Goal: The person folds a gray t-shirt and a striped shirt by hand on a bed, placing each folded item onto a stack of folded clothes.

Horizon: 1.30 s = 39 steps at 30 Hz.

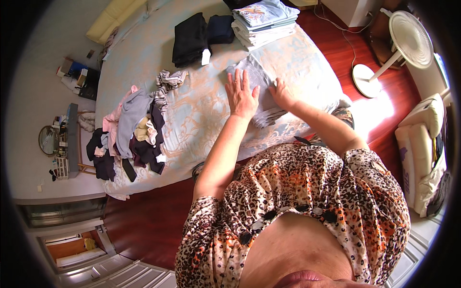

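Note:
A grey folded garment [260, 77] lies on the patterned bedspread [201, 118] near the bed's edge. My left hand [242, 95] rests flat on its left part, fingers spread and pointing away from me. On the garment's right edge lies my right hand [282, 94], its fingers slightly bent; whether they pinch the cloth I cannot tell. Just beyond is a stack of folded light blue and white clothes [264, 23]. Left of that stack are a folded dark blue garment [220, 29] and folded black clothes [189, 39] with a white tag.
A loose heap of mixed clothes [135, 122] covers the bed's left part, with a striped garment [172, 79] at its far end. A white standing fan [410, 39] stands on the red floor at the right, its cable [354, 54] running behind. A cream padded seat [417, 154] is at the right.

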{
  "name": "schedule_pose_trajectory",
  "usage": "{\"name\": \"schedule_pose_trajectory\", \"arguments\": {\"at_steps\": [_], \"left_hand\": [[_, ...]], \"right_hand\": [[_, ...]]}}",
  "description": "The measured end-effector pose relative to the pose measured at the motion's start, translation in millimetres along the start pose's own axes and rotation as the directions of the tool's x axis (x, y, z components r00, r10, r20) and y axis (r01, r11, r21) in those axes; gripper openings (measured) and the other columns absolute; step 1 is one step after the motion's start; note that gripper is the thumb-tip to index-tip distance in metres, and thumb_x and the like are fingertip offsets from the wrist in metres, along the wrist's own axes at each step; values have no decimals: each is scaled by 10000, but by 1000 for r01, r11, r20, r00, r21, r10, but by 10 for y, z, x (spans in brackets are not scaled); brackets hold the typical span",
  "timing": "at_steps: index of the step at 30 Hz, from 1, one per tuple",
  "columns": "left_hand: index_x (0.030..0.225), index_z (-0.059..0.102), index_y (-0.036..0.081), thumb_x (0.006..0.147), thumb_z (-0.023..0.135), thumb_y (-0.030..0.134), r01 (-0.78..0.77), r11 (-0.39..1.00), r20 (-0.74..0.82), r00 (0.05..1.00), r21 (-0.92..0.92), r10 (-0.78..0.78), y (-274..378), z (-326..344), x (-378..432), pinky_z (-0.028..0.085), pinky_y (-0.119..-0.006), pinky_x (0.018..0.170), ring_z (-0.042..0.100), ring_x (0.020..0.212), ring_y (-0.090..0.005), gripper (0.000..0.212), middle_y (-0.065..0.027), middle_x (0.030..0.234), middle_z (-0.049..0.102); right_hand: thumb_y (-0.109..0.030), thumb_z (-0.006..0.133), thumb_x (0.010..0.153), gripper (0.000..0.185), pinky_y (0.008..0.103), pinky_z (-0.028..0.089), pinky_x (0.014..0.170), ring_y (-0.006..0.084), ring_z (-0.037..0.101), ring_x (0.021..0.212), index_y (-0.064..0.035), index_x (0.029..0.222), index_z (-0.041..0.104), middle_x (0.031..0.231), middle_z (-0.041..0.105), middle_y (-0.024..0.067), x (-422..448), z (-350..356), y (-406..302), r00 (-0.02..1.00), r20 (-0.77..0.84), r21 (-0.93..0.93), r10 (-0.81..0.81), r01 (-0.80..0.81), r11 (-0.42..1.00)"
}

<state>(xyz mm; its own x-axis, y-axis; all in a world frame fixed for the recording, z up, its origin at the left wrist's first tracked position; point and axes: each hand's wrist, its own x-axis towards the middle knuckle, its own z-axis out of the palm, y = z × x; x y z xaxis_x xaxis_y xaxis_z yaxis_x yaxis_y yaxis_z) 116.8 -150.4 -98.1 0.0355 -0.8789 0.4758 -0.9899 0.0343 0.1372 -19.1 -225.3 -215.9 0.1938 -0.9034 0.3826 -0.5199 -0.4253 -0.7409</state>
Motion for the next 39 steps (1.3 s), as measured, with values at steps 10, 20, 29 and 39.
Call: {"name": "schedule_pose_trajectory", "arguments": {"at_steps": [10, 20, 29, 39], "left_hand": [[1488, 205, 186, 850, 446, 642, 162, 977, 332, 922, 136, -199, 53, 119, -131, 43, -594, 1113, 44, 1431, -351, 820, -113, 1557, 102], [1320, 458, 39, 790, 710, 326, -38, 931, 116, 990, -364, 85, -38, -109, -1022, 373, -407, 1053, 362, 1315, -359, 653, -174, 1423, 378], [1060, 592, 1, 805, 680, 148, 351, 860, -77, 911, -369, -405, -1135, 66, -818, 497, -335, 782, 568, 1005, -274, 308, -135, 1098, 592], [956, 600, -5, 785, 630, 160, 66, 988, -199, 976, -137, -93, -937, 87, -874, 417, -448, 912, 520, 1032, -364, 240, -173, 1085, 580]], "right_hand": [[-352, 558, 877, 344, 505, 471, 725, 414, 617, 833, -28, 976, 503, 858, 635, 248, -122, -305, -187, 978, 205, -138, 33, -4, 990], [-414, 671, 819, 519, 429, 532, 743, 347, 665, 829, 63, 1015, 613, 924, 670, 232, 485, -270, -433, 792, 490, 119, 364, -474, 872], [-193, 693, 808, 493, 426, 480, 940, 296, 623, 1017, 47, 1204, 523, 1158, 619, 186, 543, -325, -590, 354, 935, 343, 32, -922, 182], [-111, 629, 807, 417, 393, 509, 908, 265, 641, 953, 40, 1185, 540, 1079, 631, 178, 530, -899, -644, 567, 823, 565, 49, -824, 50]]}}
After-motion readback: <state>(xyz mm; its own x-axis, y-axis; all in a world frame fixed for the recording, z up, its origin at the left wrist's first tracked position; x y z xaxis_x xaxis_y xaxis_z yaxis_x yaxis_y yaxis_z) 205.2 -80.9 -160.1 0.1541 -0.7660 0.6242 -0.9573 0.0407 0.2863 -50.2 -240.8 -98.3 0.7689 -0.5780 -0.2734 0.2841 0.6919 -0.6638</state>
